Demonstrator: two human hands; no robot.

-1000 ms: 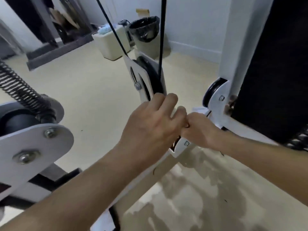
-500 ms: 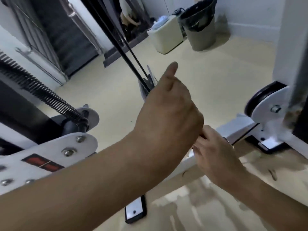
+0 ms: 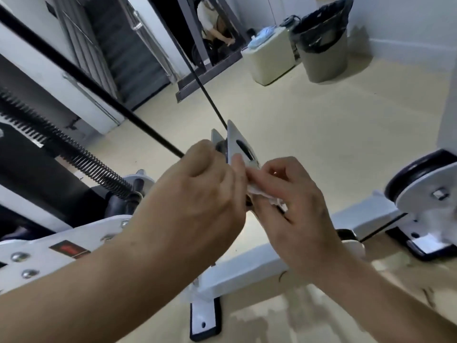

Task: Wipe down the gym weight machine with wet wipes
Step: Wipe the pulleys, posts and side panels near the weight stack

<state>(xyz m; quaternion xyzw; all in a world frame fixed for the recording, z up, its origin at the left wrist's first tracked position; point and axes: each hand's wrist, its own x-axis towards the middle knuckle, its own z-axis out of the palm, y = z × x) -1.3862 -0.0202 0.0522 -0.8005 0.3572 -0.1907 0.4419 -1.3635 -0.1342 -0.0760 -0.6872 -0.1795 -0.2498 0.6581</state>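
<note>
A white pulley bracket [image 3: 235, 144] of the weight machine rises in the middle of the view, with a black cable [image 3: 202, 87] running up from it. My right hand [image 3: 291, 204] pinches a crumpled white wet wipe [image 3: 262, 191] against the bracket's lower right side. My left hand [image 3: 197, 201] is curled around the bracket's left side, its fingertips touching the plate beside the wipe. The bracket's lower part is hidden behind both hands. The machine's white base beam [image 3: 247, 268] runs underneath.
A coiled black spring [image 3: 74, 154] slants down at the left above a white bolted plate [image 3: 49, 251]. Another pulley wheel [image 3: 425, 184] sits at the right. A grey bin with a black liner [image 3: 324, 43] and a cream box [image 3: 272, 58] stand on the floor behind.
The view has swung left and pulled back. My left hand dropped from the cable to the bracket's left side. My right hand rose, and the wipe shows between its fingers.
</note>
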